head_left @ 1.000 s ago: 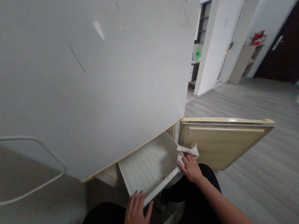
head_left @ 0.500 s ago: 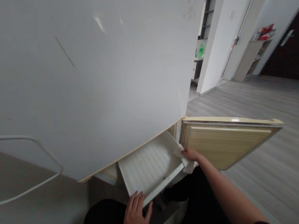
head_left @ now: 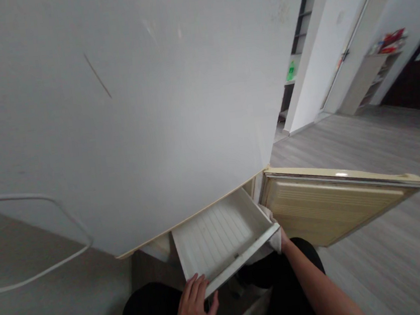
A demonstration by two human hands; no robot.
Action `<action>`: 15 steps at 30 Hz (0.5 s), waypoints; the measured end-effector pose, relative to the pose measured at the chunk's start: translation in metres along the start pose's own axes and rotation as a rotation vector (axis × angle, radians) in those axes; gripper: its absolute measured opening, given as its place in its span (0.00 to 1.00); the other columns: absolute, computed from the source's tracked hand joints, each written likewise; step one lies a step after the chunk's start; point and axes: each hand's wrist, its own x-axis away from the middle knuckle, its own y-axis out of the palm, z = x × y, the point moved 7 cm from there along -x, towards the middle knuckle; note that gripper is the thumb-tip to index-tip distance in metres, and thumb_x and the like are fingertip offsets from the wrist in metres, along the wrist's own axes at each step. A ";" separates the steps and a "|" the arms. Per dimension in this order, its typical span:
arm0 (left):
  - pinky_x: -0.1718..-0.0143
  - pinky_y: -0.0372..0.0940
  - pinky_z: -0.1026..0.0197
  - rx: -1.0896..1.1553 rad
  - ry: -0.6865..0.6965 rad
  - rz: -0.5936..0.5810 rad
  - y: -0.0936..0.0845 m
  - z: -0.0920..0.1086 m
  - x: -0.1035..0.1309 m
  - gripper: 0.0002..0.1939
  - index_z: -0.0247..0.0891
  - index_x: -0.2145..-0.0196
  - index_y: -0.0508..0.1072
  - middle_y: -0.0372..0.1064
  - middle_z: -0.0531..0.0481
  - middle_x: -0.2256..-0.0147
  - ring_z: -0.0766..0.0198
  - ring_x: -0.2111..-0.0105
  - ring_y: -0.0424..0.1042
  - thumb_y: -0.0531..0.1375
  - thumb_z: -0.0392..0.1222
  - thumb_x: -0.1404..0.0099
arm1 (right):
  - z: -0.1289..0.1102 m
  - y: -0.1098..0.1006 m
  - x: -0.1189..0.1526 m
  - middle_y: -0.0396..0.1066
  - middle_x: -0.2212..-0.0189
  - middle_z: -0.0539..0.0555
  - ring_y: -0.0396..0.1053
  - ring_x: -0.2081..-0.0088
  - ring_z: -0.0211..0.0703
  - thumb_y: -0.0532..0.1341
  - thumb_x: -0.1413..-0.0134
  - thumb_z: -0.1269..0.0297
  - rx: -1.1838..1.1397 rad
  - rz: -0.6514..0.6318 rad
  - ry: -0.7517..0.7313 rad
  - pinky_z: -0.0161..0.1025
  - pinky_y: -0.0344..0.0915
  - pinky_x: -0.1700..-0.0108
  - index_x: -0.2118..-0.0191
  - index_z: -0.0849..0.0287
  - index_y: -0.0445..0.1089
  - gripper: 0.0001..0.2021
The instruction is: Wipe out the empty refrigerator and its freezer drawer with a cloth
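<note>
Left hand: my left hand grips the near corner of the white drawer, steadying it pulled out.
Right hand: my right hand (mostly hidden behind the drawer's far corner) presses a white cloth; closure unclear.
Beside it: the open cream door.

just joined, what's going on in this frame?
A person crouches at the foot of a white fridge whose cream lower door hangs open. A white ribbed plastic drawer is pulled partway out. The left hand grips the drawer's front left corner. The right hand is mostly hidden behind the drawer's right front corner, pressing a white cloth against its outer side. The drawer looks empty inside.
</note>
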 end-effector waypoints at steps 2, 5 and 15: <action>0.47 0.69 0.48 -0.002 -0.008 -0.007 -0.001 0.000 -0.002 0.16 0.39 0.53 0.73 0.76 0.46 0.52 0.50 0.47 0.71 0.63 0.47 0.37 | 0.015 0.013 0.011 0.76 0.65 0.64 0.75 0.59 0.54 0.41 0.50 0.27 -0.115 -0.014 -0.042 0.48 0.71 0.58 0.59 0.63 0.74 0.43; 0.47 0.69 0.48 -0.003 -0.016 -0.028 -0.002 0.001 -0.004 0.15 0.39 0.54 0.74 0.76 0.46 0.53 0.50 0.48 0.72 0.62 0.47 0.36 | 0.026 0.032 0.032 0.77 0.58 0.62 0.73 0.51 0.55 0.40 0.47 0.28 -0.356 0.027 -0.171 0.50 0.70 0.51 0.52 0.61 0.72 0.42; 0.46 0.69 0.48 -0.016 -0.024 -0.049 -0.003 0.004 -0.005 0.13 0.39 0.55 0.74 0.76 0.45 0.53 0.50 0.48 0.72 0.61 0.43 0.37 | 0.102 0.172 0.119 0.77 0.59 0.58 0.75 0.52 0.56 0.44 0.44 0.28 -0.456 -0.141 -0.009 0.51 0.71 0.51 0.47 0.59 0.70 0.40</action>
